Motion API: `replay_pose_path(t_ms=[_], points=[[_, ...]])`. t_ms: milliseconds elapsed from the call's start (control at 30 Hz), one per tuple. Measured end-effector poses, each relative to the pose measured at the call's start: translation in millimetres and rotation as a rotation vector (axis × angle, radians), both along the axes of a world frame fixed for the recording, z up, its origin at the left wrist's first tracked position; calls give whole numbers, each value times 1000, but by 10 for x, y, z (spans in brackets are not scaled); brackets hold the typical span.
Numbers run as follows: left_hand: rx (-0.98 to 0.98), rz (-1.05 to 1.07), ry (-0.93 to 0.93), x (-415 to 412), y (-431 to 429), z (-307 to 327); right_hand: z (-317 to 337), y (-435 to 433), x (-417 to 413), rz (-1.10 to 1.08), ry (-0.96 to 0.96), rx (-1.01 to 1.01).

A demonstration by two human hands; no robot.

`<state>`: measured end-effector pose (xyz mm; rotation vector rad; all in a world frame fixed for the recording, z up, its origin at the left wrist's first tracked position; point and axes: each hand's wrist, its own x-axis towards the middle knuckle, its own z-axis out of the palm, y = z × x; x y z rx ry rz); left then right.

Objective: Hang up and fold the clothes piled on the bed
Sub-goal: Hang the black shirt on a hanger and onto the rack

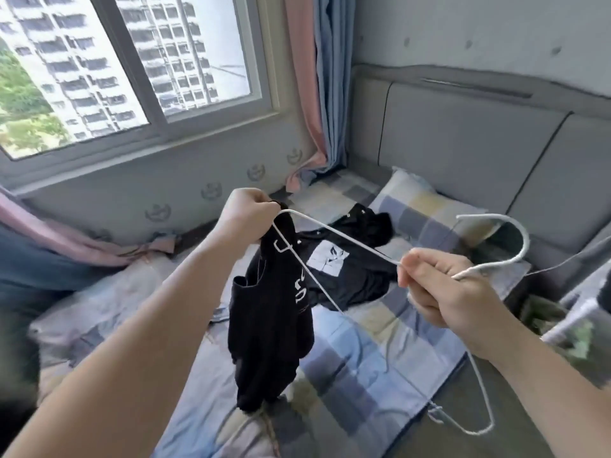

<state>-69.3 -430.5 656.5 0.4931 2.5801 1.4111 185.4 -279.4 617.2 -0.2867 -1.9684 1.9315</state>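
left hand (246, 216) grips black garment (271, 332) | right hand (439, 292) grips white hanger (347, 239)

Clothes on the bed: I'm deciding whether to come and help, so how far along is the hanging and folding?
Early on. Done: nothing hung or folded shows in view. In hand: the left hand grips a black garment at one end of the white hanger, and the right hand pinches the hanger's neck. Left: a second black top lies crumpled on the bed.
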Motion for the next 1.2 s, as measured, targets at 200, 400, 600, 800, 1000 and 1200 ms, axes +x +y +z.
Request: replay_pose_path(t_ms=[200,400,600,800,1000,1200], points=[[-54,-27,-50,250,12,-777,-601,-29,290,-51,-123,-94],[-97,-117,-130,687,248,-1149,-950,-34,673,-118,-222,-160],[-166,-405,-125,1330,531,-1248,-1242,-163,589,-273,-306,90],[-155,-601,-193,1668,528,-1283,-1389,-263,351,-314,-276,39],[-245,-852,455,1510,341,-1278,-1203,-70,539,-287,-197,108],[-315,-954,631,1214,248,-1209,-1008,86,629,-114,-204,208]])
